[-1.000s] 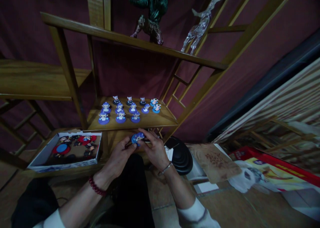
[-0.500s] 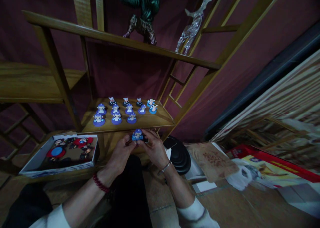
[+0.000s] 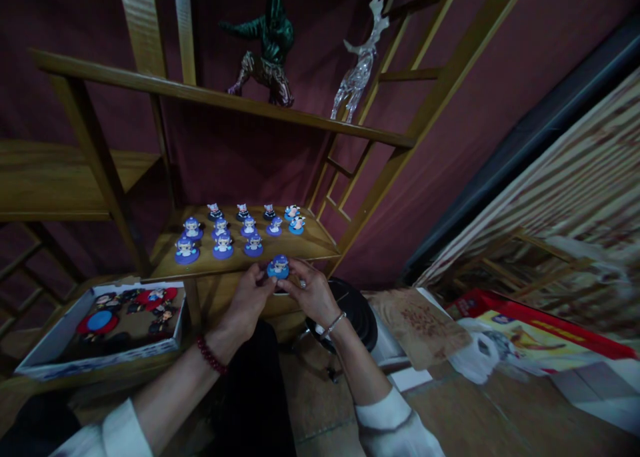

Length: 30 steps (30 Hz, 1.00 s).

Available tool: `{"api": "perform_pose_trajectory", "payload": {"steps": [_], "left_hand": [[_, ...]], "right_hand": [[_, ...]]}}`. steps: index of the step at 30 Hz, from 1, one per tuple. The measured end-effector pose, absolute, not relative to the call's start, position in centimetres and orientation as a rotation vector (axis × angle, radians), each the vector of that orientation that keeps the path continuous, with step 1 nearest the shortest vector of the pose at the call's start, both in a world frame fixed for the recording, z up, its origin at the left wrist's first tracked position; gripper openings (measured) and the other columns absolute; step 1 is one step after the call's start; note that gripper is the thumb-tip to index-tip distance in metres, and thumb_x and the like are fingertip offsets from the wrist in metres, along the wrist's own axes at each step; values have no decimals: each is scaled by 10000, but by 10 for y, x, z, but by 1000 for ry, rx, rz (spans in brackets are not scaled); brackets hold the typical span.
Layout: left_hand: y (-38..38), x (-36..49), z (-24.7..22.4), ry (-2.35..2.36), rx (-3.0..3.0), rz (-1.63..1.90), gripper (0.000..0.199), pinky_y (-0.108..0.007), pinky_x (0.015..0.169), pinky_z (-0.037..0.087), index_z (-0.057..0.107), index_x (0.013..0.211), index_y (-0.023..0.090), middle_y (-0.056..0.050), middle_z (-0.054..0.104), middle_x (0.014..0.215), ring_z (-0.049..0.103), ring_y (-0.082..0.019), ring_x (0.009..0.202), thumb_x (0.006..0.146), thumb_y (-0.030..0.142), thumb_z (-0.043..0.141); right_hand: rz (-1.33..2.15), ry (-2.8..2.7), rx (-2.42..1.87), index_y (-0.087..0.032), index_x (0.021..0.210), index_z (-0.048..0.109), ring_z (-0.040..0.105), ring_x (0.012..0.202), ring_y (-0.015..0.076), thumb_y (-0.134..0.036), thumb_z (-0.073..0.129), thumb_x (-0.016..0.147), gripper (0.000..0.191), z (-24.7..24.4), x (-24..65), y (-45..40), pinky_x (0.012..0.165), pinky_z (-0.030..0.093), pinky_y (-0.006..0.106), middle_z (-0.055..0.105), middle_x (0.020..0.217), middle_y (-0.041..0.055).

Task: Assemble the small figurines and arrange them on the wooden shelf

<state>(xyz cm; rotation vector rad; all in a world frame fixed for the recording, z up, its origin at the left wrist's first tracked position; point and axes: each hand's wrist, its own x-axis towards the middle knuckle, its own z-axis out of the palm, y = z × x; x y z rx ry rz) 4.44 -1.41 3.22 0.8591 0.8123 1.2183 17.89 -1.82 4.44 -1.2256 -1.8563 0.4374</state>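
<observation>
Between my two hands I hold a small purple-haired figurine [image 3: 278, 267] on a blue base, just in front of the shelf's front edge. My left hand [image 3: 249, 297] pinches it from the left, a dark red bead bracelet on the wrist. From the right, my right hand [image 3: 314, 292] grips it, with a ring and a silver bracelet showing. Behind it, on the wooden shelf [image 3: 320, 245], several similar purple figurines [image 3: 223, 245] stand in rows. Dark-based figurines [image 3: 243, 211] and two light blue-based ones [image 3: 297, 225] are at the back and right.
A white open box [image 3: 47, 350] with red and dark figurines sits lower left. Above, a green figure statue [image 3: 270, 43] and a clear deer statue [image 3: 356, 70] stand on the upper shelf. A black round stool [image 3: 355, 317], a brown bag [image 3: 420, 323] and a red box [image 3: 540, 330] are right.
The view has shifted, so the shelf sits a little further left and lower. Both hands still hold the figurine, which is now tilted back slightly, showing more of its base.
</observation>
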Motion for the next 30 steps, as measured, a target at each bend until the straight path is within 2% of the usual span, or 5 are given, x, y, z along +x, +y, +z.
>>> {"api": "perform_pose_trajectory", "payload": {"steps": [12, 20, 24, 26, 30], "left_hand": [[6, 62, 39, 787, 1002, 1230, 223, -323, 838, 446, 589, 928, 131, -75, 647, 937, 594, -150, 853, 709, 160, 560], [4, 66, 35, 988, 1165, 1174, 425, -284, 740, 500, 486, 1182, 140, -80, 638, 958, 614, -118, 726, 759, 105, 461], [11, 68, 21, 1048, 1341, 1200, 489, -241, 637, 516, 450, 1229, 174, -104, 515, 1226, 614, -128, 796, 751, 78, 425], [14, 69, 15, 1042, 1439, 1237, 513, -247, 682, 519, 460, 1227, 202, -80, 421, 1331, 606, -132, 857, 736, 59, 419], [17, 68, 10, 1108, 1601, 1240, 539, -300, 850, 478, 475, 1228, 230, -46, 418, 1344, 583, -151, 957, 721, 52, 434]], "right_hand": [[606, -1764, -1153, -191, 991, 593, 602, 842, 155, -260, 631, 705, 297, 34, 200, 16, 784, 479, 286, 635, 946, 37], [557, -1761, -1204, -177, 927, 607, 595, 814, 158, -313, 638, 692, 273, 33, 207, 42, 763, 464, 295, 647, 899, 38], [521, -1770, -1259, -171, 926, 617, 583, 791, 160, -301, 650, 670, 290, 33, 208, 51, 745, 461, 297, 645, 872, 39], [519, -1771, -1283, -182, 946, 620, 580, 792, 161, -293, 653, 662, 306, 31, 209, 54, 749, 459, 297, 647, 869, 33], [483, -1781, -1311, -196, 955, 626, 573, 786, 161, -275, 650, 658, 308, 27, 210, 60, 740, 459, 293, 641, 847, 27]]}}
